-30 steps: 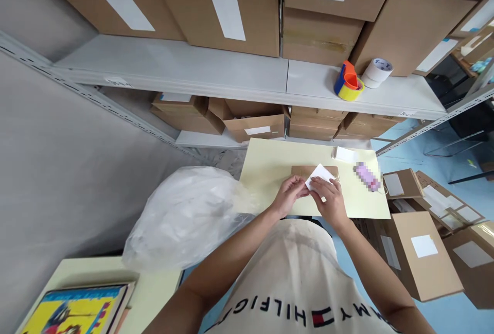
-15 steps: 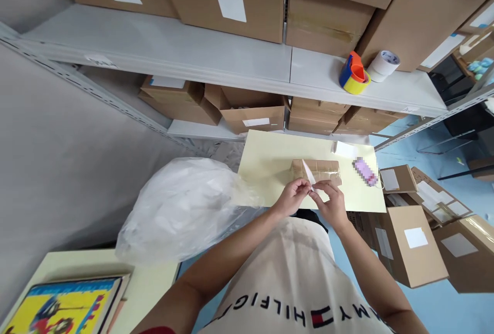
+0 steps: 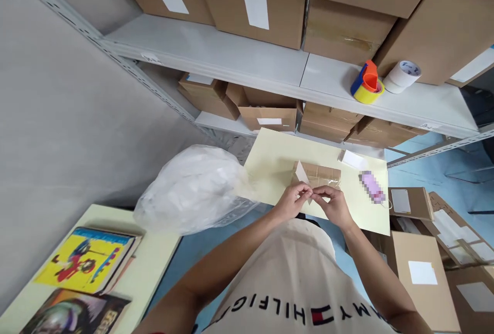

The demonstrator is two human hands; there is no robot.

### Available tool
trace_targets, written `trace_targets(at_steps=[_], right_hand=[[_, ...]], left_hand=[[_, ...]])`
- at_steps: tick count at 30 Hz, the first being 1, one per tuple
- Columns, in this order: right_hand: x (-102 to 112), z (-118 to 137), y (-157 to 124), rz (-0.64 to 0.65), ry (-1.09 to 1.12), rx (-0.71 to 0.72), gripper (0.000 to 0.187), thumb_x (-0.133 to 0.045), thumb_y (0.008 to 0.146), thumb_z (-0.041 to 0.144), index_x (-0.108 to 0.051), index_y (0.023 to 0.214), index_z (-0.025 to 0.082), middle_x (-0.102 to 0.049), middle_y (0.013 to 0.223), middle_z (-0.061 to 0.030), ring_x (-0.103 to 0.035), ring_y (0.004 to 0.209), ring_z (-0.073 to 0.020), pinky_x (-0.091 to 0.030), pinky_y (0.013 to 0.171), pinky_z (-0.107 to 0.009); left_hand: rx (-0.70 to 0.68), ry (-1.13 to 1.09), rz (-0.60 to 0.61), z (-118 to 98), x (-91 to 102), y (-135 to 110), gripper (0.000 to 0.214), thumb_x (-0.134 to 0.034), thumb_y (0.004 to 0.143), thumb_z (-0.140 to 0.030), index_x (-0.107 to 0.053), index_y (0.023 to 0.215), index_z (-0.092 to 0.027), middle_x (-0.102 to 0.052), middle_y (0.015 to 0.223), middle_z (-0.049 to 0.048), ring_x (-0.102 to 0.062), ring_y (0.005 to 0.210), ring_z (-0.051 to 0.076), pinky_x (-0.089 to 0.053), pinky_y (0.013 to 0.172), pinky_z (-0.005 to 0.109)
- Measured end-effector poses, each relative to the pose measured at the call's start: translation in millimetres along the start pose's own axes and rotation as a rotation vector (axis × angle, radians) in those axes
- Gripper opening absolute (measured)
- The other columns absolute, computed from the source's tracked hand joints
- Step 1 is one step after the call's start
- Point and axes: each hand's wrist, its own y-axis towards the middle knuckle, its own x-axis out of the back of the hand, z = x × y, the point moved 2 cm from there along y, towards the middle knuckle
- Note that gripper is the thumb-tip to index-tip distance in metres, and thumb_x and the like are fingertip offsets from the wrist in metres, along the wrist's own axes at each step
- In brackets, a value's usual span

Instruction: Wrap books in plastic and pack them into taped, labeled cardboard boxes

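Observation:
Both hands meet over the near edge of a pale yellow table (image 3: 270,161). My left hand (image 3: 294,199) and my right hand (image 3: 332,203) pinch a small white paper label (image 3: 301,174), which stands on edge between the fingertips. Just behind it lies a flat brown cardboard parcel (image 3: 322,174) wrapped in clear tape. A white slip (image 3: 353,159) and a small pink object (image 3: 371,186) lie on the table to the right of the parcel.
A large clear plastic bag (image 3: 193,190) bulges at the table's left. Grey shelves (image 3: 239,56) carry cardboard boxes, a tape dispenser (image 3: 366,84) and a white tape roll (image 3: 403,75). More boxes (image 3: 420,272) sit on the blue floor at right. Books (image 3: 87,262) lie on a second table at lower left.
The white label went from lying flat under my fingers to standing on edge, pinched by both hands. The view swung, showing more of the books at lower left.

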Motion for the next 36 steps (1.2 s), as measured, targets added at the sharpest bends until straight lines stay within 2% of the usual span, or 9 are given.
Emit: trace_targets(at_steps=[4, 9, 13, 17, 22, 27, 32, 36], right_hand=[[18, -2, -1, 0.004, -0.123, 0.08, 0.031, -0.064, 0.087, 0.051, -0.077, 0.082, 0.024, -0.078, 0.083, -0.007, -0.074, 0.076, -0.0234, -0.062, 0.074, -0.038], [35, -7, -7, 0.032, -0.24, 0.167, 0.029, -0.056, 0.093, 0.045, -0.077, 0.084, 0.026, -0.077, 0.083, -0.0066, -0.073, 0.074, -0.0238, -0.059, 0.069, -0.037], [44, -17, -11, 0.015, -0.19, 0.133, 0.029, -0.054, 0.093, 0.042, -0.076, 0.086, 0.024, -0.077, 0.084, -0.0071, -0.073, 0.075, -0.0235, -0.059, 0.07, -0.036], [50, -26, -13, 0.032, -0.045, 0.109, 0.036, -0.052, 0.094, 0.051, -0.073, 0.09, 0.022, -0.077, 0.089, -0.0085, -0.073, 0.08, -0.0228, -0.059, 0.073, -0.036], [52, -34, -9, 0.052, 0.011, 0.08, 0.038, -0.066, 0.083, 0.059, -0.071, 0.089, 0.022, -0.074, 0.088, -0.0079, -0.071, 0.082, -0.0228, -0.058, 0.079, -0.039], [50, -42, -2, 0.068, 0.154, 0.01, 0.039, -0.065, 0.082, 0.061, -0.069, 0.078, 0.022, -0.072, 0.081, -0.0059, -0.068, 0.076, -0.0198, -0.057, 0.076, -0.036], [48, -46, 8, 0.113, 0.293, -0.07, 0.045, -0.067, 0.077, 0.068, -0.064, 0.074, 0.022, -0.069, 0.072, -0.0034, -0.065, 0.07, -0.0181, -0.055, 0.071, -0.033], [47, -47, 15, 0.152, 0.37, -0.138, 0.049, -0.068, 0.073, 0.071, -0.06, 0.074, 0.023, -0.068, 0.068, -0.001, -0.064, 0.062, -0.017, -0.055, 0.069, -0.034]], left_hand=[[0.036, -0.011, -0.047, 1, -20.3, 2, 0.031, -0.056, 0.086, -0.049, -0.059, 0.073, -0.022, -0.062, 0.073, 0.002, -0.057, 0.074, 0.018, -0.045, 0.074, 0.03], [0.029, 0.064, -0.136, 4, -45.1, 2, 0.025, -0.055, 0.087, -0.044, -0.06, 0.074, -0.023, -0.063, 0.074, 0.0022, -0.057, 0.071, 0.017, -0.044, 0.066, 0.029], [-0.006, 0.121, -0.159, -2, -57.8, 2, 0.023, -0.053, 0.089, -0.041, -0.057, 0.075, -0.023, -0.063, 0.074, 0.0021, -0.058, 0.069, 0.017, -0.046, 0.067, 0.029], [-0.023, 0.121, -0.151, -7, -64.5, 3, 0.022, -0.051, 0.092, -0.039, -0.055, 0.077, -0.023, -0.064, 0.077, 0.0021, -0.059, 0.072, 0.017, -0.049, 0.073, 0.03], [-0.021, 0.123, -0.142, -8, -68.0, 5, 0.021, -0.05, 0.092, -0.038, -0.055, 0.079, -0.022, -0.063, 0.079, 0.0026, -0.059, 0.075, 0.017, -0.047, 0.071, 0.029], [-0.023, 0.107, -0.142, -9, -66.9, 4, 0.018, -0.052, 0.088, -0.033, -0.049, 0.075, -0.021, -0.055, 0.073, -0.0004, -0.052, 0.069, 0.014, -0.041, 0.064, 0.026], [0.089, -0.016, -0.227, 0, -55.0, 7, 0.019, -0.053, 0.083, -0.034, -0.045, 0.072, -0.021, -0.045, 0.062, -0.0048, -0.042, 0.058, 0.011, -0.037, 0.058, 0.024], [0.163, -0.113, -0.265, 3, -38.9, 10, 0.021, -0.053, 0.083, -0.037, -0.045, 0.072, -0.021, -0.052, 0.059, -0.0047, -0.05, 0.057, 0.011, -0.042, 0.062, 0.025]])
